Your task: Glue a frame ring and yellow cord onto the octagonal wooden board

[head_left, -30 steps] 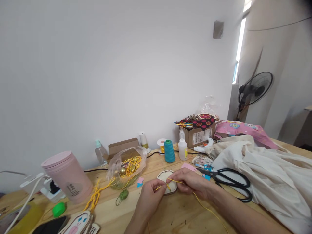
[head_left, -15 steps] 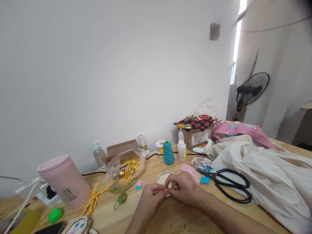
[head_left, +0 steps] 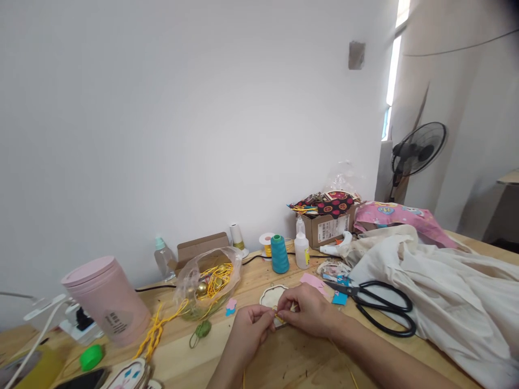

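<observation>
Both hands meet low in the middle of the view, working on a thin yellow cord [head_left: 277, 314]. My left hand [head_left: 254, 326] pinches the cord between thumb and fingertips. Close against it, my right hand [head_left: 305, 310] pinches the same cord from the other side. Loose lengths of the cord hang down past both forearms. Just beyond and partly beneath the fingers lies a pale wooden plaque [head_left: 271, 295] with a scalloped dark outline; my hands cover its near part. Any knot or loop between the fingertips is too small to make out.
Black-handled scissors [head_left: 381, 302] and pink paper [head_left: 314, 282] lie right of the hands. A teal thread cone [head_left: 280, 255] and glue bottle [head_left: 301, 250] stand behind. A plastic bag [head_left: 186, 281] of yellow cords, green yarn [head_left: 204, 328] and a pink canister [head_left: 106, 302] are left. White cloth [head_left: 438, 286] covers the right side.
My fingers have shifted slightly on the yellow cord; the small loop at the fingertips looks tighter. Both hands stay in about the same place.
</observation>
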### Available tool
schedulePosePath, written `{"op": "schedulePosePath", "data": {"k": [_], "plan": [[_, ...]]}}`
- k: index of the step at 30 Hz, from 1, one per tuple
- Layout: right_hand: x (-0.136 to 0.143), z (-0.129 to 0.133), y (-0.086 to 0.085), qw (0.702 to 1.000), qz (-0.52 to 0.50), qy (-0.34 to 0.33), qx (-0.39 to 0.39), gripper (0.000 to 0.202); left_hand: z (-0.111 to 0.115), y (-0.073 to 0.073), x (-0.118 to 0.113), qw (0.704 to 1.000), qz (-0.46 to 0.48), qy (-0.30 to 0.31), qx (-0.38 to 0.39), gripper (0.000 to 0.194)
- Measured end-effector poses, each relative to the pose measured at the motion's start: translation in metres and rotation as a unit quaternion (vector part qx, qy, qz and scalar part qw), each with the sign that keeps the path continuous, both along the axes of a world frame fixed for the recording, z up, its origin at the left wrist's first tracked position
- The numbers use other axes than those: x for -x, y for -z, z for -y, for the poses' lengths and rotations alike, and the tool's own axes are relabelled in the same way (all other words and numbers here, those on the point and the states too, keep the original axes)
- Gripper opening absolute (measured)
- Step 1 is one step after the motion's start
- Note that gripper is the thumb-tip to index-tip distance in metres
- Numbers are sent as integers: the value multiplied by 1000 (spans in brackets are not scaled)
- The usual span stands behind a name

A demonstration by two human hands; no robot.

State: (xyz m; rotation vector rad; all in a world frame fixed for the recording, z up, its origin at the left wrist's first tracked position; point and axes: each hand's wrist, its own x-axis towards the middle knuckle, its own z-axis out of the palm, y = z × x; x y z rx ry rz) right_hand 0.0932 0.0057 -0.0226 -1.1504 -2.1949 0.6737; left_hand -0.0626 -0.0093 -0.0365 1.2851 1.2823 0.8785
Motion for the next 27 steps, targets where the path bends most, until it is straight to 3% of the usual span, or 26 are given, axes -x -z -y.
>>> {"op": "schedulePosePath", "data": {"k": [7,10,19,27], "plan": [[2,-2,11,974,-100,-75,188,23,-1,3,3,999,-5,-14,-28,29],[4,-1,12,964,-127,-75,221,25,0,0,2,1000,-16,-13,-18,31],[4,4,0,999,-26,-19,27,16,2,-5,0,1000,-11,0,-5,34],[4,0,6,1000,-27,8,13,13,2,-5,-1,1000,13,14,-9,26]]}}
